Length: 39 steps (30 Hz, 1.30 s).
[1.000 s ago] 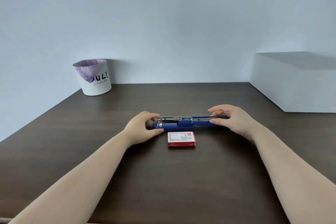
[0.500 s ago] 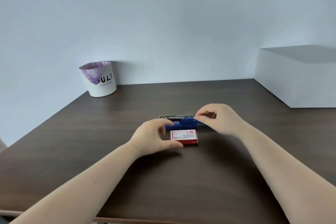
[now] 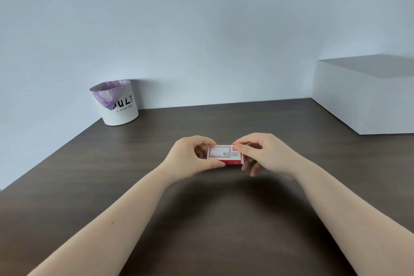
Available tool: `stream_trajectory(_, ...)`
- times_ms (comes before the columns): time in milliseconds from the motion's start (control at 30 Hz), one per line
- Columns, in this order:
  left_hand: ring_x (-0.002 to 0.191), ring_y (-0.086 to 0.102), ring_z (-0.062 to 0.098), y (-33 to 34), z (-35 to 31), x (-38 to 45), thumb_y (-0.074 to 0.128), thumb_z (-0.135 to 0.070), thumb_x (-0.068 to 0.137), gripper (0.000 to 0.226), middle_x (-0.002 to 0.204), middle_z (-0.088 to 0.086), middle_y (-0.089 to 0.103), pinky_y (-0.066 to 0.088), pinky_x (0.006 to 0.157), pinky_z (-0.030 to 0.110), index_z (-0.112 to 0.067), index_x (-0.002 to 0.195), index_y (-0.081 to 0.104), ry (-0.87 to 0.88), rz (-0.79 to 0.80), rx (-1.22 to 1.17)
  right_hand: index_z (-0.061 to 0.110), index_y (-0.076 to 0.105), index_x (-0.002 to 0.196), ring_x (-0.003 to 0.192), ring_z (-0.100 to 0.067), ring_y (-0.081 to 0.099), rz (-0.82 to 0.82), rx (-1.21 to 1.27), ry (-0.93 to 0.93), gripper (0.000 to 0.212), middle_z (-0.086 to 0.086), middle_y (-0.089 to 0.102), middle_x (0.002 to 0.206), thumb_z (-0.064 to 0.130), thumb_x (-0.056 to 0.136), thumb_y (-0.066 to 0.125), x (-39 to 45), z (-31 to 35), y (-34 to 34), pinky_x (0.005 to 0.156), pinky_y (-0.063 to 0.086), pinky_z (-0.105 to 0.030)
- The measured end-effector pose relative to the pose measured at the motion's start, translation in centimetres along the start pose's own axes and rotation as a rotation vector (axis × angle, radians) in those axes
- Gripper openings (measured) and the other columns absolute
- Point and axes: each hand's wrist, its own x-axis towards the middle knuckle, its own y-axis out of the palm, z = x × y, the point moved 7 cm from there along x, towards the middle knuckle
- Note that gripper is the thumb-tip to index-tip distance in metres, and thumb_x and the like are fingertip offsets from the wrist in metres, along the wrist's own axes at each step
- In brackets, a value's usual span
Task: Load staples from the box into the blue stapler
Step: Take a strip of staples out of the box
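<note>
The small red and white staple box (image 3: 224,155) is lifted a little above the dark table (image 3: 156,141), held between both hands. My left hand (image 3: 190,159) grips its left end with thumb below and fingers behind. My right hand (image 3: 262,152) pinches its right end with thumb and forefinger, the other fingers curled underneath. The blue stapler is not visible; the hands and box cover the spot where it lay.
A white bin (image 3: 118,105) with a purple liner stands at the back left of the table against the wall. A large white block (image 3: 367,96) sits at the back right. The table's left edge runs diagonally towards me.
Both hands left the opened blue stapler. The left hand took the staple box from the table and the right hand joined it at the box's right end. The stapler went out of sight.
</note>
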Motion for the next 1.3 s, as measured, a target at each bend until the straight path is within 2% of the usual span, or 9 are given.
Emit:
stream_trajectory(200, 0.069, 0.062, 0.014, 0.3, 1.1, -0.7, 0.087, -0.028, 0.058, 0.037, 0.085, 0.004, 0.075, 0.056, 0.074, 0.033, -0.029, 0.091, 0.069, -0.003, -0.073, -0.139, 0.01, 0.069, 0.103, 0.066, -0.012, 0.067, -0.003, 0.202, 0.054, 0.017, -0.009, 0.073, 0.086, 0.015, 0.092, 0.057, -0.1, -0.2, -0.7, 0.05, 0.053, -0.024)
stream_trajectory(467, 0.069, 0.059, 0.015, 0.3, 1.3, -1.0, 0.087, -0.027, 0.057, 0.037, 0.088, 0.012, 0.074, 0.055, 0.076, 0.045, -0.025, 0.09, 0.07, -0.012, -0.004, -0.177, 0.002, 0.071, 0.098, 0.064, -0.013, 0.067, 0.01, 0.219, 0.098, 0.016, -0.01, 0.073, 0.078, 0.008, 0.09, 0.059, 0.2, -0.8, 0.0, 0.051, 0.054, -0.02)
stream_trajectory(633, 0.087, 0.067, 0.037, -1.8, 1.1, -1.1, 0.086, -0.039, 0.05, 0.044, 0.09, 0.012, 0.075, 0.055, 0.084, 0.054, -0.024, 0.088, 0.071, 0.0, -0.049, -0.257, 0.002, 0.072, 0.092, 0.061, -0.017, 0.07, -0.058, 0.279, 0.121, 0.012, -0.015, 0.07, 0.077, 0.007, 0.087, 0.063, 0.3, -1.0, -1.1, 0.05, 0.055, -0.019)
stream_trajectory(733, 0.084, 0.065, 0.037, -2.5, 1.1, -1.2, 0.086, -0.039, 0.051, 0.042, 0.087, 0.008, 0.075, 0.057, 0.08, 0.048, -0.023, 0.088, 0.071, 0.018, -0.048, -0.29, 0.0, 0.071, 0.094, 0.06, -0.017, 0.069, -0.039, 0.264, 0.139, 0.013, -0.018, 0.066, 0.077, 0.007, 0.087, 0.062, 0.2, -1.1, -1.0, 0.049, 0.055, -0.019)
stream_trajectory(800, 0.069, 0.057, 0.024, -2.7, 0.9, -1.1, 0.083, -0.04, 0.051, 0.04, 0.084, 0.002, 0.069, 0.051, 0.068, 0.034, -0.024, 0.087, 0.072, 0.039, -0.06, -0.247, 0.001, 0.071, 0.094, 0.061, -0.017, 0.069, -0.017, 0.234, 0.142, 0.013, -0.014, 0.068, 0.074, 0.007, 0.088, 0.061, 0.1, -1.2, -0.7, 0.049, 0.055, -0.02)
stream_trajectory(867, 0.07, 0.055, 0.014, -2.8, 0.7, -1.1, 0.081, -0.041, 0.051, 0.04, 0.092, -0.001, 0.063, 0.049, 0.066, 0.027, -0.026, 0.086, 0.072, 0.052, -0.066, -0.224, 0.002, 0.071, 0.094, 0.063, -0.017, 0.07, -0.005, 0.212, 0.141, 0.013, -0.01, 0.07, 0.071, 0.008, 0.088, 0.061, 0.1, -1.1, -0.4, 0.05, 0.056, -0.02)
stream_trajectory(1000, 0.086, 0.07, 0.017, -2.7, 0.7, -1.2, 0.081, -0.036, 0.051, 0.038, 0.09, -0.002, 0.076, 0.057, 0.079, 0.034, -0.022, 0.085, 0.071, 0.044, -0.023, -0.292, 0.003, 0.071, 0.097, 0.068, -0.019, 0.072, 0.025, 0.176, 0.153, 0.015, -0.015, 0.069, 0.077, 0.009, 0.09, 0.059, 0.0, -1.1, -0.1, 0.051, 0.056, -0.021)
stream_trajectory(1167, 0.083, 0.071, 0.018, -2.8, 0.3, -1.3, 0.082, -0.028, 0.051, 0.038, 0.084, -0.004, 0.077, 0.058, 0.082, 0.032, -0.019, 0.085, 0.07, 0.089, -0.008, -0.334, 0.003, 0.068, 0.101, 0.066, -0.018, 0.071, 0.082, 0.091, 0.198, 0.016, -0.012, 0.068, 0.083, 0.011, 0.091, 0.057, -0.3, -1.2, 0.6, 0.049, 0.054, -0.022)
stream_trajectory(1300, 0.083, 0.071, 0.015, -2.7, 0.5, -1.3, 0.082, -0.028, 0.051, 0.04, 0.085, -0.006, 0.077, 0.058, 0.083, 0.031, -0.018, 0.087, 0.07, 0.088, 0.005, -0.335, 0.021, 0.072, 0.092, 0.061, -0.009, 0.059, -0.142, -0.246, 0.028, 0.009, 0.002, 0.07, 0.082, 0.02, 0.084, 0.067, -0.4, 1.0, -1.6, 0.052, 0.046, -0.021)
